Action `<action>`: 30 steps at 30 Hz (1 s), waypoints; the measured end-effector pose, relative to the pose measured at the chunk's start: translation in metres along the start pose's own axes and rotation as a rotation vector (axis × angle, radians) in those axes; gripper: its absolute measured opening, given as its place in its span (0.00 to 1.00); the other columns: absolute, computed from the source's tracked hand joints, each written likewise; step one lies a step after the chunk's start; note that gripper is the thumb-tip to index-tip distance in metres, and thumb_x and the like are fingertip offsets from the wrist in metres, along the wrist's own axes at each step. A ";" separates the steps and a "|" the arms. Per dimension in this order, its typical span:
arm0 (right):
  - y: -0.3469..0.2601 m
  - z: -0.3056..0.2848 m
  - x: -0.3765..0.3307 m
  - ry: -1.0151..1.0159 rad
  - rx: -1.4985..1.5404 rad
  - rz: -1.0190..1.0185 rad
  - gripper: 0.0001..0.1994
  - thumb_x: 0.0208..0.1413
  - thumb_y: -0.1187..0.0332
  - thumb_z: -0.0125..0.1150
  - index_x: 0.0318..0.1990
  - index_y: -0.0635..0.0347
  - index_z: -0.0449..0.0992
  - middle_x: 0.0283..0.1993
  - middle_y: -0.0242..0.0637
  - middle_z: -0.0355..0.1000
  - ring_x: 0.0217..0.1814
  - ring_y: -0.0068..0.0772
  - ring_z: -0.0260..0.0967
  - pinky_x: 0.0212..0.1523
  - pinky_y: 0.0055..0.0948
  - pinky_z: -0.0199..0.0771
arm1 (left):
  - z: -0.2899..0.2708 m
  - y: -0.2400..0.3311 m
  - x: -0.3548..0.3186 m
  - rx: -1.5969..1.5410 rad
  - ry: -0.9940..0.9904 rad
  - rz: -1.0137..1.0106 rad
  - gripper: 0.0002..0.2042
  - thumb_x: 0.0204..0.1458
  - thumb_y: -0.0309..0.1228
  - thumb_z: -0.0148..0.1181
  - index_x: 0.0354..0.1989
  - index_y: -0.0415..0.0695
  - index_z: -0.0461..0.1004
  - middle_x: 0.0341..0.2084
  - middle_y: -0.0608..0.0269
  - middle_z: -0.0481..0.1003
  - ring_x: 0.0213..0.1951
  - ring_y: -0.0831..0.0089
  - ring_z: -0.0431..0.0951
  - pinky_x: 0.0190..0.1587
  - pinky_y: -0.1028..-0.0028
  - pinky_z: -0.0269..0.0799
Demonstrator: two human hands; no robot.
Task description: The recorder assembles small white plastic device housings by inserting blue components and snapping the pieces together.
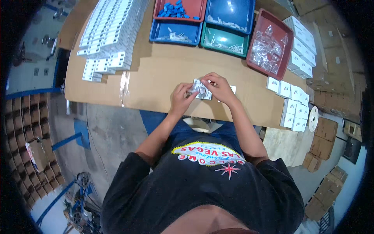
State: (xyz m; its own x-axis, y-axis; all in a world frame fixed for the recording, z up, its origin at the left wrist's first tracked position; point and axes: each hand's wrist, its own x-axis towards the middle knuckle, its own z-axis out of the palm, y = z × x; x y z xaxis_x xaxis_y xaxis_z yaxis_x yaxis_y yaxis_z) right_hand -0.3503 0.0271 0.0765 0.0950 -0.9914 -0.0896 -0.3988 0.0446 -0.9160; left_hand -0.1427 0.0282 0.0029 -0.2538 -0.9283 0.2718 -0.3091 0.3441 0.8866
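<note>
Head view: a cardboard-covered tabletop [163, 74] fills the upper frame. Five plastic trays sit along its far edge: two red [269, 64], two blue [230, 9], one green [222, 39]. White cartons [113, 31] stack at the far left corner; small white boxes [294, 105] line the right edge. Near the front edge, the left hand [180, 98] and right hand [220, 87], both bent inward, pinch a crinkly clear plastic bag [200, 90] between them.

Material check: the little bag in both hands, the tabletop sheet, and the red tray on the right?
Small bag, held by left hand and right hand: looks like clear, glossy plastic film, crinkled with glints. Tabletop sheet: likely matte brown corrugated cardboard, with taped seam. Red tray: seemingly smooth moulded plastic.
</note>
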 end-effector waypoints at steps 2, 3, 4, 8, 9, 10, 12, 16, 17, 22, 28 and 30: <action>0.013 -0.011 0.017 0.066 -0.039 -0.028 0.10 0.63 0.66 0.63 0.46 0.61 0.84 0.41 0.38 0.79 0.37 0.33 0.76 0.39 0.29 0.75 | -0.002 0.005 0.002 -0.008 0.016 -0.064 0.18 0.47 0.31 0.77 0.46 0.38 0.81 0.38 0.58 0.79 0.39 0.66 0.80 0.43 0.69 0.77; 0.024 -0.021 0.028 0.174 -0.067 0.006 0.11 0.62 0.65 0.64 0.46 0.60 0.84 0.39 0.38 0.80 0.35 0.33 0.76 0.38 0.29 0.75 | -0.001 0.009 0.003 0.005 -0.001 -0.080 0.19 0.47 0.31 0.77 0.47 0.38 0.82 0.38 0.58 0.79 0.39 0.67 0.80 0.44 0.70 0.77; 0.029 -0.031 0.040 0.277 -0.089 0.038 0.11 0.62 0.65 0.64 0.47 0.60 0.84 0.38 0.38 0.81 0.32 0.32 0.76 0.37 0.29 0.75 | -0.001 0.009 0.002 0.006 -0.003 -0.063 0.19 0.47 0.31 0.77 0.47 0.38 0.82 0.38 0.58 0.79 0.39 0.67 0.80 0.44 0.70 0.77; 0.047 -0.088 0.115 0.532 -0.319 0.019 0.11 0.59 0.59 0.65 0.43 0.53 0.84 0.41 0.41 0.83 0.42 0.46 0.81 0.42 0.38 0.79 | -0.002 0.011 0.003 0.013 -0.007 -0.094 0.21 0.46 0.30 0.78 0.49 0.39 0.82 0.38 0.59 0.79 0.39 0.68 0.80 0.43 0.71 0.77; 0.049 -0.100 0.134 0.560 -0.320 0.003 0.11 0.58 0.57 0.65 0.42 0.52 0.84 0.42 0.41 0.83 0.45 0.48 0.81 0.43 0.40 0.79 | -0.001 0.009 0.002 -0.007 0.004 -0.105 0.21 0.46 0.30 0.78 0.49 0.39 0.82 0.38 0.59 0.79 0.38 0.68 0.80 0.43 0.71 0.77; 0.047 -0.110 0.154 0.570 -0.319 -0.005 0.11 0.58 0.57 0.65 0.42 0.52 0.84 0.42 0.41 0.83 0.45 0.48 0.81 0.43 0.40 0.79 | -0.001 0.009 0.003 -0.026 0.015 -0.117 0.21 0.46 0.30 0.78 0.49 0.39 0.82 0.37 0.59 0.78 0.38 0.68 0.80 0.42 0.71 0.77; 0.043 -0.127 0.185 0.649 -0.446 0.022 0.10 0.58 0.59 0.64 0.42 0.51 0.84 0.42 0.40 0.83 0.46 0.47 0.81 0.45 0.42 0.80 | -0.001 0.012 0.004 -0.009 0.011 -0.103 0.20 0.46 0.29 0.77 0.49 0.39 0.82 0.37 0.60 0.78 0.38 0.68 0.79 0.41 0.71 0.77; 0.034 -0.144 0.227 0.602 -0.496 0.146 0.09 0.56 0.61 0.64 0.41 0.49 0.84 0.44 0.40 0.83 0.49 0.49 0.80 0.48 0.45 0.80 | -0.001 0.011 0.004 0.018 0.044 -0.083 0.20 0.48 0.31 0.77 0.48 0.39 0.81 0.36 0.60 0.77 0.36 0.69 0.77 0.39 0.72 0.75; 0.040 -0.149 0.233 0.564 -0.567 0.197 0.09 0.55 0.62 0.64 0.42 0.48 0.84 0.45 0.41 0.83 0.50 0.50 0.80 0.49 0.46 0.80 | 0.001 0.012 0.004 0.009 0.040 -0.094 0.20 0.48 0.31 0.77 0.48 0.39 0.81 0.36 0.61 0.77 0.35 0.70 0.77 0.38 0.72 0.75; 0.038 -0.141 0.253 0.475 -0.723 0.282 0.10 0.53 0.62 0.66 0.43 0.48 0.84 0.47 0.44 0.82 0.53 0.54 0.79 0.52 0.48 0.79 | 0.000 0.012 0.004 0.000 0.087 -0.085 0.18 0.48 0.30 0.77 0.48 0.40 0.82 0.34 0.63 0.77 0.33 0.73 0.74 0.36 0.75 0.70; 0.042 -0.137 0.261 0.485 -0.738 0.360 0.11 0.53 0.65 0.65 0.43 0.54 0.84 0.49 0.48 0.81 0.53 0.53 0.79 0.52 0.49 0.79 | 0.000 0.011 0.005 0.018 0.076 -0.061 0.18 0.47 0.30 0.76 0.47 0.39 0.82 0.33 0.62 0.77 0.34 0.72 0.76 0.35 0.75 0.71; 0.041 -0.134 0.261 0.544 -0.747 0.373 0.11 0.52 0.66 0.65 0.42 0.55 0.85 0.48 0.48 0.81 0.53 0.53 0.79 0.51 0.49 0.80 | 0.001 0.008 0.006 0.046 0.072 -0.051 0.18 0.47 0.32 0.77 0.46 0.40 0.82 0.35 0.61 0.78 0.34 0.70 0.79 0.37 0.72 0.77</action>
State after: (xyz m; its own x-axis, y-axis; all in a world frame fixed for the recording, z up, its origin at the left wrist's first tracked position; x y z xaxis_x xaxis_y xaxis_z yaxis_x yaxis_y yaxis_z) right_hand -0.4642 -0.2458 0.0682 -0.5101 -0.8591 0.0409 -0.8072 0.4618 -0.3677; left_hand -0.1473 0.0256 0.0117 -0.1710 -0.9518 0.2546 -0.3619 0.3010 0.8823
